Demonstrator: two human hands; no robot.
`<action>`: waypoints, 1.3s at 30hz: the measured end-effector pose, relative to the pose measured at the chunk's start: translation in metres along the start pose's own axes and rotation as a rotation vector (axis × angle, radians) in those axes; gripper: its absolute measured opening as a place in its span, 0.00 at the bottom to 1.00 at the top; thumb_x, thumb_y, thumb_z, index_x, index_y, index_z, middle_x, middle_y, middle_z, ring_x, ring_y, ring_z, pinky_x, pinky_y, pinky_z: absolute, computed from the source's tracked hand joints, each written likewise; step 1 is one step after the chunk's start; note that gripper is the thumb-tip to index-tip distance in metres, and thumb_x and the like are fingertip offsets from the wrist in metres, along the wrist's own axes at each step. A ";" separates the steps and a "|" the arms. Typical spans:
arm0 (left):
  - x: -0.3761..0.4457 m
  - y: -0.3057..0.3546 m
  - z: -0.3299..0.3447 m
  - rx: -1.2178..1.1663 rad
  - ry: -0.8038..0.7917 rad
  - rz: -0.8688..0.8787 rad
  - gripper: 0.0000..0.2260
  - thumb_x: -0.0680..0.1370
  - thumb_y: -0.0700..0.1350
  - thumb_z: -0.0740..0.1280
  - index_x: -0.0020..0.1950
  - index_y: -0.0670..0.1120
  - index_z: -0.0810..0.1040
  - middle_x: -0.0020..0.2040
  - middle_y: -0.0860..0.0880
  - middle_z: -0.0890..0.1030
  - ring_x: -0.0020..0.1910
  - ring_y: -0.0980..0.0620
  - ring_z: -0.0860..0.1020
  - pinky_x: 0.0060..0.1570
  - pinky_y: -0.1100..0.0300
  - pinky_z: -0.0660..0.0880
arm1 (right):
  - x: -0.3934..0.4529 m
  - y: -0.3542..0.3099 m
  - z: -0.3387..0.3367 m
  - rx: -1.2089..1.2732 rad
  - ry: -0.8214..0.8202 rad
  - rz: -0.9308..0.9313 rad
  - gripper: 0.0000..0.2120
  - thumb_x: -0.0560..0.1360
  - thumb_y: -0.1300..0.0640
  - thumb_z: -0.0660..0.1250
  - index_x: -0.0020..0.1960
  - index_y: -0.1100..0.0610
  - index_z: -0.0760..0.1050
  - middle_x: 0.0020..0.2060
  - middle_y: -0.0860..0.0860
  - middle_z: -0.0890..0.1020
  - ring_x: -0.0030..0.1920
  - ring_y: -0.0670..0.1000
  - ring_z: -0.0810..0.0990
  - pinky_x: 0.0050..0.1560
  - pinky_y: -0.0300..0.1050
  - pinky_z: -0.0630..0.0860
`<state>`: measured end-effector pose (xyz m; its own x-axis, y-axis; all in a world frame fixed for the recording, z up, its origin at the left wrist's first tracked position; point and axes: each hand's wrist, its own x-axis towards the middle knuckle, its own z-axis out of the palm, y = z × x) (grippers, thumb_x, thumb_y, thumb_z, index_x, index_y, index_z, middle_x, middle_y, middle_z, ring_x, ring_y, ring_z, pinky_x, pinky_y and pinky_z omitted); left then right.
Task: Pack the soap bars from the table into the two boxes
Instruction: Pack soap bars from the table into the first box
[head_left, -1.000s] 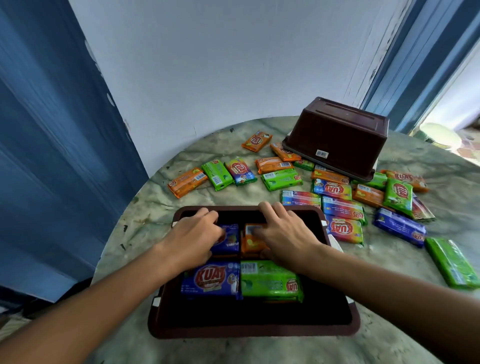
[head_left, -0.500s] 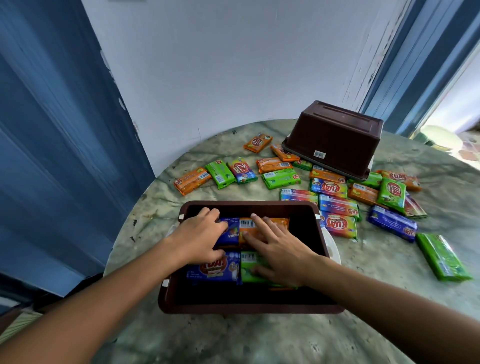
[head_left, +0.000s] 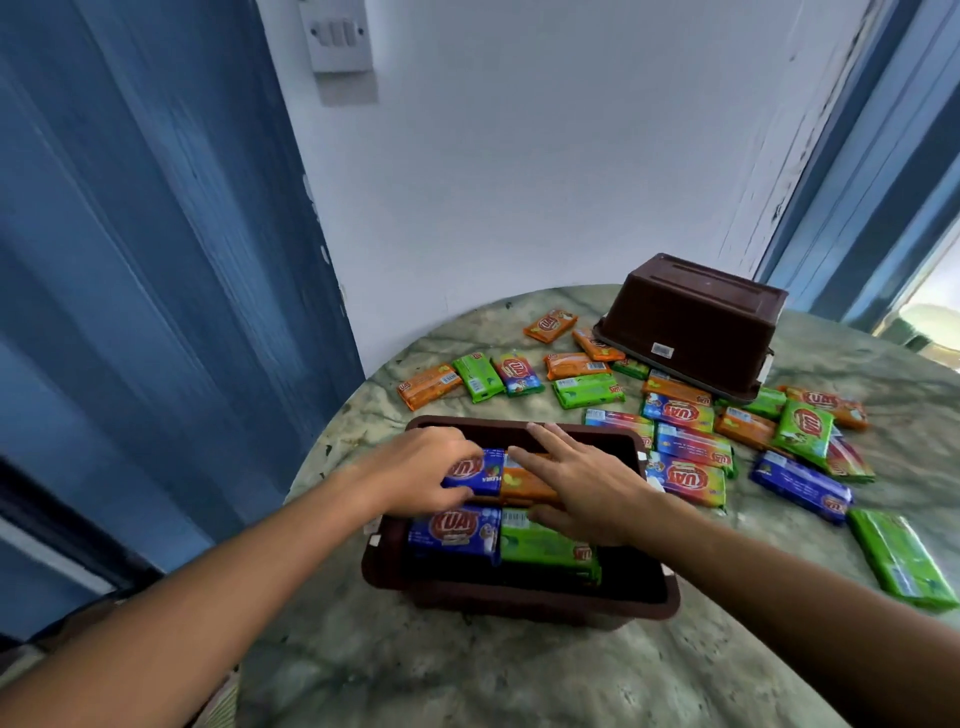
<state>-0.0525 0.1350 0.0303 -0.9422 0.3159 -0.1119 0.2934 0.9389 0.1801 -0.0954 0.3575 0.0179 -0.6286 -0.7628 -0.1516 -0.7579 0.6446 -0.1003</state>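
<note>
1. Four soap bars lie flat in the near box (head_left: 519, 603), in two rows: blue bar (head_left: 480, 473) and orange bar (head_left: 524, 486) behind, a second blue and a green in front. Laid flat, side by side, probably to save room.
2. Left hand (head_left: 421, 467): fingers curled round the rear blue bar, seating it.
3. Right hand (head_left: 587, 483): fingers straight and spread, pressing the orange bar level.
4. Many loose bars (head_left: 691, 478) wait on the tabletop (head_left: 467, 675).
5. Second box (head_left: 691, 322) stands upside down, unused.

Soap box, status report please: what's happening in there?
Left hand grips a blue bar; right hand flat on an orange bar. Near box part filled. Second box upside down.
</note>
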 end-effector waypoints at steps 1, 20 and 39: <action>-0.004 -0.001 -0.007 -0.020 0.035 -0.008 0.20 0.74 0.55 0.67 0.65 0.51 0.74 0.58 0.51 0.78 0.56 0.52 0.77 0.54 0.52 0.75 | 0.002 -0.003 -0.005 0.000 0.009 0.000 0.36 0.77 0.41 0.60 0.78 0.48 0.48 0.78 0.56 0.49 0.77 0.56 0.48 0.72 0.53 0.61; 0.117 -0.192 -0.001 -0.124 0.120 -0.222 0.19 0.73 0.53 0.68 0.62 0.49 0.77 0.56 0.47 0.81 0.51 0.50 0.79 0.49 0.51 0.77 | 0.225 0.049 -0.022 0.117 0.241 0.285 0.23 0.75 0.47 0.63 0.68 0.54 0.70 0.61 0.57 0.76 0.59 0.60 0.77 0.53 0.52 0.75; 0.173 -0.216 0.075 -0.245 0.084 -0.465 0.30 0.64 0.53 0.75 0.64 0.47 0.72 0.60 0.45 0.77 0.57 0.45 0.76 0.54 0.55 0.75 | 0.313 0.073 0.054 0.302 0.049 0.669 0.42 0.61 0.48 0.78 0.67 0.62 0.62 0.60 0.59 0.75 0.62 0.61 0.74 0.58 0.51 0.73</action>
<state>-0.2662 -0.0027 -0.1014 -0.9764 -0.1480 -0.1574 -0.1957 0.9144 0.3543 -0.3379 0.1688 -0.0896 -0.9525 -0.1977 -0.2315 -0.1325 0.9539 -0.2692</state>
